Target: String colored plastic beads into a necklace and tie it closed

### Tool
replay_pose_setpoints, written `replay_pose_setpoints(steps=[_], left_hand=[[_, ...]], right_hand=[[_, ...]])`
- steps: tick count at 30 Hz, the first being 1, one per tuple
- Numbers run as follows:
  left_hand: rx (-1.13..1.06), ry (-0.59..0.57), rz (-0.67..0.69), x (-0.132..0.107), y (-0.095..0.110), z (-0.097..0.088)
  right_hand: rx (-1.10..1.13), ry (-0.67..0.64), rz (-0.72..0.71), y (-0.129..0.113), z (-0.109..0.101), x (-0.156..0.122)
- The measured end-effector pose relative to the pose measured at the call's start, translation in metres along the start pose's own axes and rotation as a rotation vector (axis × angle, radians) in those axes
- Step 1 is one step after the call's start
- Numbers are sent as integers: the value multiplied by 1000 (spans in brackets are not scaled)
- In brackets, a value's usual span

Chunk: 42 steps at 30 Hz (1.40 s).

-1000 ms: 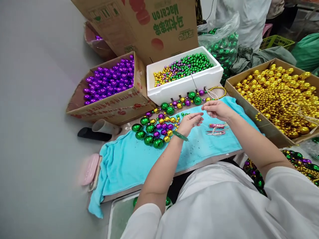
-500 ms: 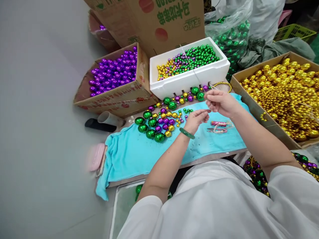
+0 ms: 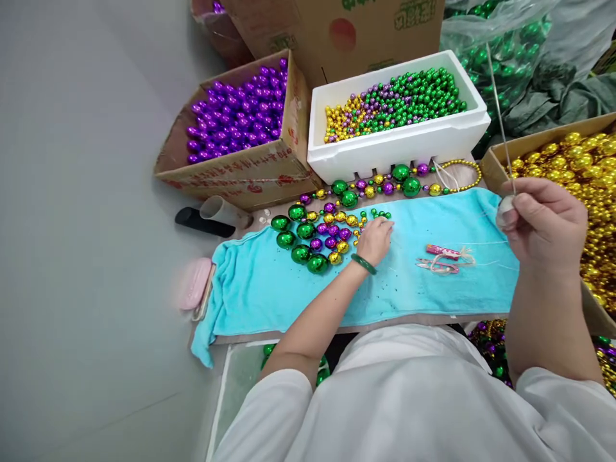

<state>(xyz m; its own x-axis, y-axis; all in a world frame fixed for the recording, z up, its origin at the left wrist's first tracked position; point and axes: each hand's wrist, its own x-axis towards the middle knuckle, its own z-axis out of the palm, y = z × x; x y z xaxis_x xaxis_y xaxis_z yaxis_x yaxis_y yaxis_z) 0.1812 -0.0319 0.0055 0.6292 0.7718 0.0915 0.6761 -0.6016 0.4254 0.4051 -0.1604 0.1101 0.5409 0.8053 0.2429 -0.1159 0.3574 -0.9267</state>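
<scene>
My right hand (image 3: 543, 221) is raised at the right, its fingers pinched round a long thin needle (image 3: 498, 106) that points up. Fine white thread trails from this hand across the turquoise towel (image 3: 250, 289). Something whitish covers one fingertip. My left hand (image 3: 376, 240), with a green bangle at the wrist, rests low over the towel, fingers loosely stretched beside small green beads (image 3: 382, 214) and small gold beads (image 3: 357, 234). Left of it lie large green beads (image 3: 301, 254), purple beads (image 3: 331, 242) and gold beads (image 3: 341, 217). Pink-handled snips (image 3: 437, 265) lie between the hands.
A strung bead necklace (image 3: 411, 187) lies along the white foam box (image 3: 399, 151) of small beads. Cardboard boxes hold purple beads (image 3: 235, 115) and gold beads (image 3: 597, 173). A pink marked tube (image 3: 443, 251) lies by the snips. A pink case (image 3: 196, 282) sits at the left edge.
My hands have moved apart. The right hand went right with the needle, and the left hand came down beside the small beads. The view has shifted a little.
</scene>
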Motion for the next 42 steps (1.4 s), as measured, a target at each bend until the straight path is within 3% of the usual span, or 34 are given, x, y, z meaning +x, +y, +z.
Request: replay_pose_setpoints(steps=[3,7,11,15,18,22,25,35,42], left_hand=[[161,-120,-54,36,-8,-6],[145,-175,-115,67,-2,5],[28,-163,-198,77,4,13],[-188,-126,-258,73,2,0],[-590,-89,-320,56,1,-18],[-1585,24,-466,27,2,-39],[-1814,51,-518,15,4,-46],[-1840,82,-493,6,-3,-51],[-1521,35,-427,0,-3,-48]], right_hand=[[-33,-5,52,6,-1,-1],[-39,12,212,28,-2,-6],[-86,62,359,48,-7,-17],[-228,41,374,61,-9,-31],[-315,-3,361,68,-7,-42],[-351,-70,373,73,-2,-54],[-366,-95,376,74,2,-56],[-392,-130,403,75,6,-55],[-410,-228,446,78,5,-51]])
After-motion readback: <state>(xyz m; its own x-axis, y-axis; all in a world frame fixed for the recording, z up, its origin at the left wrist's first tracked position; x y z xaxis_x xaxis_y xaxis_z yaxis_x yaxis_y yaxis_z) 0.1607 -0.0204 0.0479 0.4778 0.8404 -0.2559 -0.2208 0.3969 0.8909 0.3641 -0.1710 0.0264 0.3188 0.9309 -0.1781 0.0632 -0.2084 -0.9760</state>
